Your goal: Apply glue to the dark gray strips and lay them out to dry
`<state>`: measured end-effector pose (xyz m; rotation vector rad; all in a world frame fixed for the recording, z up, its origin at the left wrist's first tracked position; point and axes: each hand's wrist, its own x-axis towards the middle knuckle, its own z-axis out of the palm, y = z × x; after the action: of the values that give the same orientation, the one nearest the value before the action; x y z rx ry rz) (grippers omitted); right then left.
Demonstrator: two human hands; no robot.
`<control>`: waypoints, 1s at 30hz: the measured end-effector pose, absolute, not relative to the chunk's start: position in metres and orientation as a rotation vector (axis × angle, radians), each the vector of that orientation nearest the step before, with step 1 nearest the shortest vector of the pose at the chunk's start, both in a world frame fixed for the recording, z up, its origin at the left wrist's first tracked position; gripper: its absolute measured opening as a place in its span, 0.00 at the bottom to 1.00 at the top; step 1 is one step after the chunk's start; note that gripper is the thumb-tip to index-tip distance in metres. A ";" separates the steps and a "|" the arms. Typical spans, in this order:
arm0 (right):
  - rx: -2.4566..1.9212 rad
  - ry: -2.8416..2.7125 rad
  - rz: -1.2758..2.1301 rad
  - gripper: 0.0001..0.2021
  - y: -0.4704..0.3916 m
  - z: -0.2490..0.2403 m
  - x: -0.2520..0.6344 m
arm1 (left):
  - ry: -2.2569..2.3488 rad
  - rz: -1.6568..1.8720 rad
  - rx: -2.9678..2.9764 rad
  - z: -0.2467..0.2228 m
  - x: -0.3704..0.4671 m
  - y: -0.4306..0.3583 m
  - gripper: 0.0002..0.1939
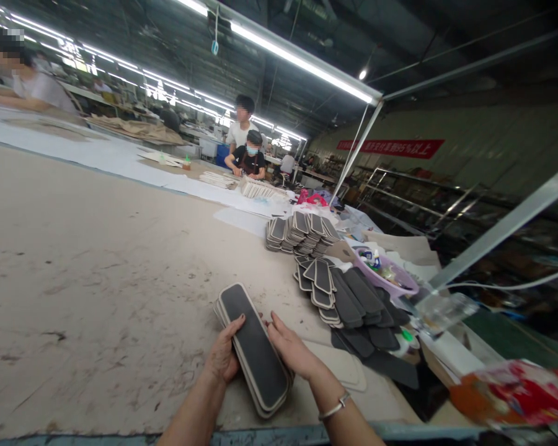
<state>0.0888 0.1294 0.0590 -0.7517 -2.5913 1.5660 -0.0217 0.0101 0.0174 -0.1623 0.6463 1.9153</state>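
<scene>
A small stack of long dark pads with pale rims [253, 347] lies on the worn table [97, 266] near its front edge. My left hand [223, 356] grips the stack's left side, thumb on top. My right hand [292, 350], a bangle on its wrist, presses against the stack's right side. Both hands squeeze the same stack between them.
More dark pads [353, 303] are piled to the right, and fanned stacks [302, 232] stand further back. A purple basin [388, 275] holds small items. Pale flat pieces [344, 365] lie beside my right wrist. Other people work at the table's far end.
</scene>
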 end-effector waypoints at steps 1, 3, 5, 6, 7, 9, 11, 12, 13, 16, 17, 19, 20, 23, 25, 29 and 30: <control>-0.721 -2.576 1.643 0.36 0.127 0.058 0.093 | 0.637 1.921 -0.159 0.018 -0.022 0.010 0.19; -0.615 -2.586 1.670 0.35 0.120 0.055 0.099 | 0.636 1.943 -0.156 0.017 -0.022 0.009 0.19; -0.558 -2.651 1.537 0.35 0.109 0.051 0.100 | 0.648 1.963 -0.154 0.014 -0.023 0.009 0.17; -0.562 -2.683 1.449 0.37 0.103 0.050 0.099 | 0.662 1.972 -0.160 0.013 -0.024 0.009 0.16; -0.582 -2.705 1.367 0.38 0.098 0.049 0.098 | 0.679 1.973 -0.170 0.012 -0.024 0.009 0.14; -0.613 -2.705 1.259 0.38 0.088 0.050 0.094 | 0.719 1.977 -0.190 0.010 -0.025 0.009 0.13; -0.603 -2.679 1.216 0.37 0.083 0.053 0.091 | 0.778 2.015 -0.223 0.010 -0.025 0.011 0.13; -0.600 -2.676 1.185 0.37 0.081 0.056 0.090 | 0.809 2.036 -0.235 0.010 -0.024 0.012 0.14; -0.609 -2.688 1.135 0.36 0.080 0.059 0.089 | 0.837 2.058 -0.241 0.010 -0.023 0.013 0.15; -0.693 -2.788 0.874 0.35 0.080 0.070 0.086 | 0.865 2.140 -0.214 0.010 -0.021 0.017 0.16; -0.722 -2.826 0.781 0.35 0.079 0.074 0.085 | 0.853 2.169 -0.203 0.008 -0.020 0.019 0.16; -0.769 -2.895 0.646 0.35 0.077 0.081 0.080 | 0.825 2.214 -0.210 0.005 -0.022 0.020 0.15; -0.783 -2.925 0.610 0.35 0.075 0.083 0.078 | 0.812 2.223 -0.227 0.004 -0.023 0.021 0.14; -0.790 -2.966 0.600 0.39 0.066 0.084 0.071 | 0.815 2.210 -0.259 0.000 -0.027 0.019 0.16; -0.790 -2.966 0.616 0.42 0.061 0.079 0.068 | 0.829 2.206 -0.244 0.000 -0.028 0.017 0.18; -0.726 -2.963 0.589 0.42 0.067 0.075 0.068 | 0.700 2.248 -0.247 0.000 -0.030 0.015 0.16; -0.696 -2.958 0.557 0.42 0.073 0.077 0.068 | 0.626 2.254 -0.240 -0.001 -0.031 0.016 0.14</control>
<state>0.0679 0.0729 0.0775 -0.6957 -2.9576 0.5570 -0.0305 0.0155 -0.0011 -0.2399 0.6261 2.2542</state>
